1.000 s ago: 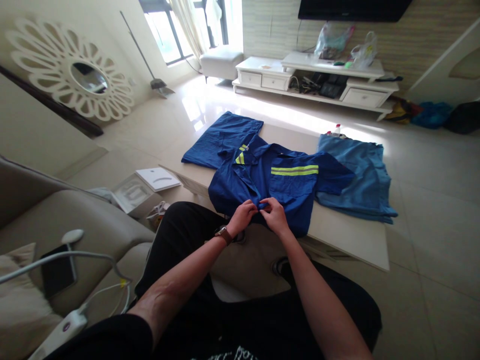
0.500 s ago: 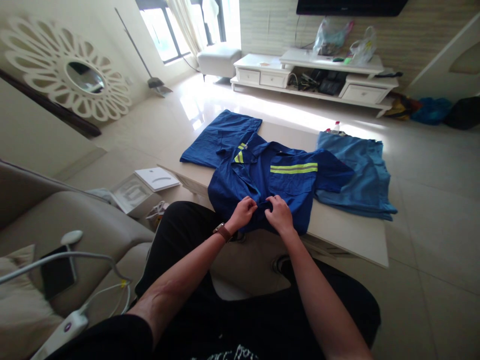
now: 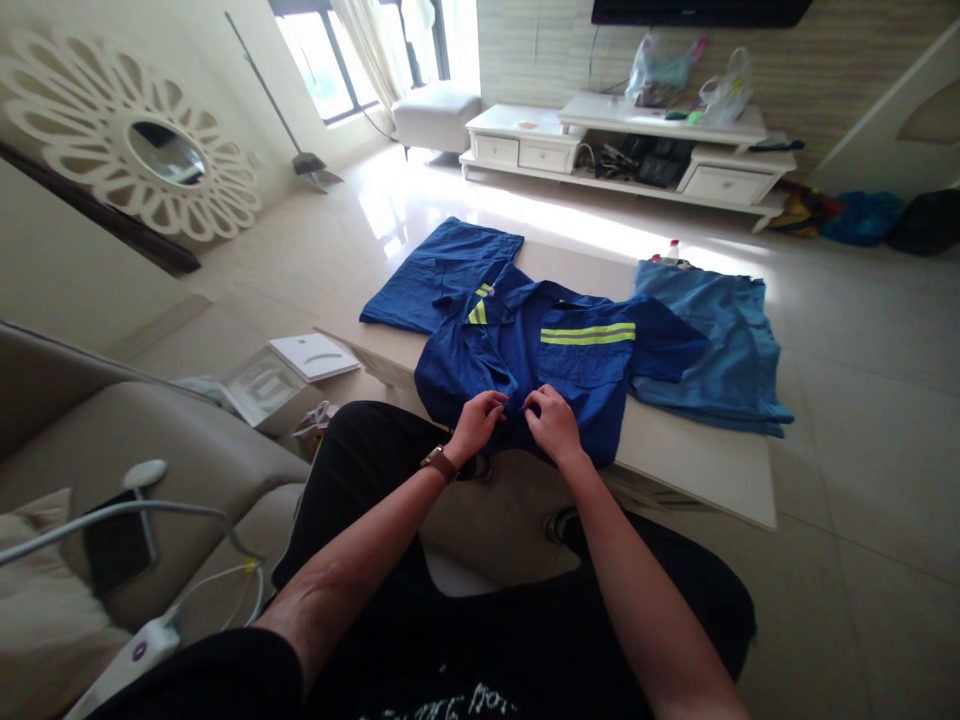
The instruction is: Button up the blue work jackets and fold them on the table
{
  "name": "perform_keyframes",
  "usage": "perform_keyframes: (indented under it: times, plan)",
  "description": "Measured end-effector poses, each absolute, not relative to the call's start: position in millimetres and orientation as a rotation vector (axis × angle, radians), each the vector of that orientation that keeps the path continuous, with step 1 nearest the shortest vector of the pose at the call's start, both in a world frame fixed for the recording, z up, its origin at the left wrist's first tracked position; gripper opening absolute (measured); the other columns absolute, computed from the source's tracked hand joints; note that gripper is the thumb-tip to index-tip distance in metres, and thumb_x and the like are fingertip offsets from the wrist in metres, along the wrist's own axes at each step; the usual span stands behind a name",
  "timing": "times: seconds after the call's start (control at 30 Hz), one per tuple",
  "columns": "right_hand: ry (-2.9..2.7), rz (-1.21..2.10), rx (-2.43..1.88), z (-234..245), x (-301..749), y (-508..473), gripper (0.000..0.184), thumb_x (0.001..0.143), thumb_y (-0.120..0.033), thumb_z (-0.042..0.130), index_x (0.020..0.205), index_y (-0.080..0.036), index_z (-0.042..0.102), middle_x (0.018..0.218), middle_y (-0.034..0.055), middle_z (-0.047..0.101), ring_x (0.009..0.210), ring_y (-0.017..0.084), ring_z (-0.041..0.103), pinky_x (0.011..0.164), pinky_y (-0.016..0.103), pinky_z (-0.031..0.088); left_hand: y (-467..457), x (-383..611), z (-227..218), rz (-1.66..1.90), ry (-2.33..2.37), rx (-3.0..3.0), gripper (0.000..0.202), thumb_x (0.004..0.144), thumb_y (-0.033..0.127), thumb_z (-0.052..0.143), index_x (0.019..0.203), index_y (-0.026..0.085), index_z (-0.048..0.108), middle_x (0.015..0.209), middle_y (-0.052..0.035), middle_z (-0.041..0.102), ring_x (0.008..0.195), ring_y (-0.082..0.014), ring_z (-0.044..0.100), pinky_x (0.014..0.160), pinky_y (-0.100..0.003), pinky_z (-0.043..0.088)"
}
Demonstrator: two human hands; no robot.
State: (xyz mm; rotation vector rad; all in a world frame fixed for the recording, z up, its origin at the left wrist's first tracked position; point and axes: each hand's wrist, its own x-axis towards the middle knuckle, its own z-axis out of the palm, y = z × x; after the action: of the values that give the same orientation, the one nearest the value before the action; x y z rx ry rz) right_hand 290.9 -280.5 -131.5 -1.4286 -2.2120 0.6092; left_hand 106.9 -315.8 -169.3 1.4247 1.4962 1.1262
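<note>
A dark blue work shirt [image 3: 517, 340] with yellow-and-grey reflective strips lies spread on the low table [image 3: 697, 465], its front hem toward me. My left hand [image 3: 480, 420] pinches the front edge of the shirt on one side of the opening. Close beside it, my right hand [image 3: 552, 420] pinches the opposite front edge. The fingertips hide the exact bit of cloth in each hand. Folded dark blue cloth [image 3: 442, 270] lies at the table's left end. A lighter blue garment [image 3: 712, 350] covers part of the right end.
Bottles with red caps [image 3: 672, 252] show behind the lighter garment. Left of the table stand white boxes [image 3: 311, 358]. A sofa [image 3: 135, 420] with a phone [image 3: 118, 545], a cable and a power strip [image 3: 127, 665] is at my left. A TV cabinet [image 3: 540, 150] lines the far wall.
My hands have drawn slightly apart, the left shifting a little left and the right a little up. Both front edges stay pinched; the other garments have not moved.
</note>
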Motion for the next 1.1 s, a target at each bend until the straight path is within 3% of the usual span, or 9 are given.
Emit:
perform_keyframes:
  times: [0.2, 0.3, 0.53, 0.77, 1.0, 1.1]
  plan:
    - [-2.258, 0.595, -1.453, -128.5, 287.6, -282.3, 0.015, 0.090, -0.012, 0.052, 0.092, -0.023, 0.064, 0.095, 0.0061, 0.068, 0.096, 0.023, 0.059, 0.086, 0.032, 0.044, -310.2, 107.1, -171.1, 1.134, 1.600, 1.432, 0.004, 0.088, 0.021, 0.070, 0.090, 0.018, 0.069, 0.083, -0.0031, 0.074, 0.077, -0.0157, 0.069, 0.076, -0.028, 0.054]
    - [-2.249, 0.610, -1.436, -132.9, 287.8, -282.6, 0.015, 0.090, -0.012, 0.052, 0.092, -0.023, 0.062, 0.095, 0.0064, 0.069, 0.096, 0.024, 0.060, 0.087, 0.032, 0.044, -306.0, 107.5, -177.9, 1.134, 1.631, 1.317, 0.015, 0.087, 0.030, 0.075, 0.085, 0.018, 0.066, 0.078, -0.0029, 0.073, 0.074, -0.0163, 0.069, 0.073, -0.028, 0.055]
    - [-2.191, 0.676, -1.320, -143.7, 293.3, -280.0, 0.012, 0.089, -0.014, 0.053, 0.092, -0.022, 0.061, 0.096, 0.0067, 0.068, 0.097, 0.025, 0.061, 0.090, 0.035, 0.046, -298.7, 108.2, -191.8, 1.148, 1.571, 1.138, 0.010, 0.082, 0.015, 0.074, 0.091, 0.016, 0.070, 0.079, -0.0044, 0.075, 0.075, -0.0182, 0.073, 0.074, -0.030, 0.057]
    - [-2.124, 0.687, -1.292, -147.6, 291.3, -278.8, 0.011, 0.090, -0.016, 0.055, 0.091, -0.023, 0.063, 0.096, 0.0053, 0.063, 0.094, 0.023, 0.061, 0.088, 0.034, 0.048, -307.0, 110.9, -184.2, 1.096, 1.518, 1.478, 0.010, 0.087, 0.018, 0.063, 0.090, 0.017, 0.073, 0.083, -0.0025, 0.073, 0.076, -0.0153, 0.066, 0.076, -0.028, 0.052]
    - [-1.970, 0.642, -1.369, -163.1, 275.2, -278.7, 0.012, 0.087, -0.017, 0.058, 0.097, -0.022, 0.060, 0.109, 0.0068, 0.054, 0.085, 0.021, 0.060, 0.080, 0.034, 0.050, -311.1, 114.2, -189.1, 1.094, 1.510, 1.421, 0.012, 0.086, 0.015, 0.061, 0.088, 0.017, 0.073, 0.087, -0.0032, 0.074, 0.080, -0.0156, 0.065, 0.080, -0.027, 0.050]
    - [-1.952, 0.605, -1.405, -168.5, 271.3, -278.2, 0.004, 0.087, -0.019, 0.060, 0.091, -0.022, 0.059, 0.109, 0.0073, 0.052, 0.080, 0.020, 0.059, 0.077, 0.034, 0.052, -310.3, 113.9, -192.3, 1.096, 1.513, 1.361, 0.010, 0.085, 0.016, 0.062, 0.086, 0.016, 0.072, 0.084, -0.0031, 0.074, 0.078, -0.0153, 0.063, 0.077, -0.027, 0.049]
